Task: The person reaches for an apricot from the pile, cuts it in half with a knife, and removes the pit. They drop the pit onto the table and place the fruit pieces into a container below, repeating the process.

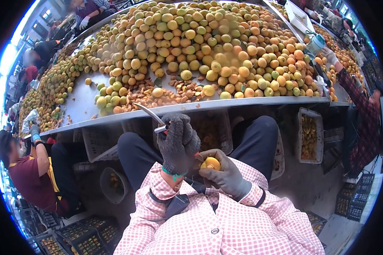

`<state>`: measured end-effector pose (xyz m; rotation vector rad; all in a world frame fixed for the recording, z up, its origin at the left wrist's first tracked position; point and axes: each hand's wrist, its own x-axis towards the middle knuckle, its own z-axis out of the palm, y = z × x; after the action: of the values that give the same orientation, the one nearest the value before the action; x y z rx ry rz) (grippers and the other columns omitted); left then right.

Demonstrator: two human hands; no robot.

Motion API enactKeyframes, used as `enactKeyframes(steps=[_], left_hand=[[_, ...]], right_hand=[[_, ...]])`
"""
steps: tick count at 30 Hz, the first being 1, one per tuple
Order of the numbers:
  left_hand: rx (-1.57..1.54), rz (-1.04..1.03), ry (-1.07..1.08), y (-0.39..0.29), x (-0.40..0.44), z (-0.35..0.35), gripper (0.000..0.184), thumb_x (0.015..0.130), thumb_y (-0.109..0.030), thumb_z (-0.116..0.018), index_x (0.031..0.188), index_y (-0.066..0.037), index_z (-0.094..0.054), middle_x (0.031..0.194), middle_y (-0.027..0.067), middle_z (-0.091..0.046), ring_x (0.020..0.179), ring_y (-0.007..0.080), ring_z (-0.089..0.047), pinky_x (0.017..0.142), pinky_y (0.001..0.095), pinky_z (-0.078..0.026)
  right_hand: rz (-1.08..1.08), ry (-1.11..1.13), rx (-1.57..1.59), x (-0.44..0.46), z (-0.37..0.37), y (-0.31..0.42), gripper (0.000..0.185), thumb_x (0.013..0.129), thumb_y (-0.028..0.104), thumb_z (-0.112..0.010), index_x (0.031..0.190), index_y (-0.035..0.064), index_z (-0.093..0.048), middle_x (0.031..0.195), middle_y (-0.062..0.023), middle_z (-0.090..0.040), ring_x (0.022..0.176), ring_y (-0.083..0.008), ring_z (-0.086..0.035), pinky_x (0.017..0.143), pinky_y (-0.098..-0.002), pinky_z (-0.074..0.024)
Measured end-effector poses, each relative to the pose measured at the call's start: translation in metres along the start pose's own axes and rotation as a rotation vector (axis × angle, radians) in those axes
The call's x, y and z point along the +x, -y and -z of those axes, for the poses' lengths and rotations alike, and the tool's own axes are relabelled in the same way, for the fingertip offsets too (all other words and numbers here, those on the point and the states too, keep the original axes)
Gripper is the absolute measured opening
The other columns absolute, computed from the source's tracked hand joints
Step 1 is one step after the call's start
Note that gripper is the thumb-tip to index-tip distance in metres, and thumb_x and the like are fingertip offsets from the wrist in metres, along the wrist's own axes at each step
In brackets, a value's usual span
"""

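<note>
Both my hands are gloved and meet in front of my chest, below the table edge. My left hand (178, 143), in a dark knitted glove, is closed around the handle of a curved metal knife (151, 113); the blade points up and to the left. In my right hand (227, 173), in a grey glove, a yellow-orange fruit (210, 163) is gripped between thumb and fingers. The left fingertips are close beside this fruit; whether they touch it I cannot tell. Beyond the hands, cut fruit pieces (187, 90) lie near the table's front edge.
A metal table (225, 103) bears a large heap of whole fruit (178, 38). Crates (309, 135) and a bucket (113, 185) stand below. One person (34, 180) sits at the left, another (361, 119) at the right; others are at the far edges.
</note>
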<state>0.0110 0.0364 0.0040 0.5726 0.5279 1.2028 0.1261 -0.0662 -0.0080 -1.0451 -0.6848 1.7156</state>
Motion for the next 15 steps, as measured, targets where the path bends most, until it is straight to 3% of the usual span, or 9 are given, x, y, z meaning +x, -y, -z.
enactKeyframes(steps=[9, 11, 15], left_hand=[[-0.043, -0.157, -0.034, 0.005, -0.008, -0.010, 0.017, 0.093, -0.022, -0.059, 0.094, -0.005, -0.059, 0.057, 0.0000, -0.046, 0.041, 0.0086, -0.037, 0.035, 0.0236, -0.031], [-0.027, -0.158, 0.000, 0.003, -0.009, -0.009, 0.017, 0.093, -0.022, -0.059, 0.095, -0.005, -0.059, 0.058, 0.0005, -0.047, 0.042, 0.0085, -0.038, 0.036, 0.0232, -0.032], [0.011, -0.132, 0.021, 0.000, -0.013, -0.015, 0.015, 0.093, -0.020, -0.059, 0.095, -0.005, -0.059, 0.059, 0.0005, -0.048, 0.043, 0.0083, -0.040, 0.036, 0.0230, -0.033]], right_hand=[[0.114, -0.026, -0.093, -0.001, -0.001, -0.010, 0.035, 0.088, 0.003, -0.060, 0.118, 0.0072, -0.042, 0.091, -0.0020, -0.047, 0.068, -0.0062, -0.047, 0.058, -0.0195, -0.0412], [0.032, -0.037, -0.021, -0.005, -0.003, -0.002, 0.035, 0.087, 0.003, -0.062, 0.117, 0.0070, -0.045, 0.094, -0.0030, -0.051, 0.073, -0.0057, -0.049, 0.067, -0.0202, -0.0437], [0.030, -0.045, -0.003, -0.007, -0.002, -0.008, 0.034, 0.088, 0.005, -0.061, 0.118, 0.0070, -0.044, 0.094, -0.0036, -0.051, 0.073, -0.0061, -0.049, 0.067, -0.0208, -0.0440]])
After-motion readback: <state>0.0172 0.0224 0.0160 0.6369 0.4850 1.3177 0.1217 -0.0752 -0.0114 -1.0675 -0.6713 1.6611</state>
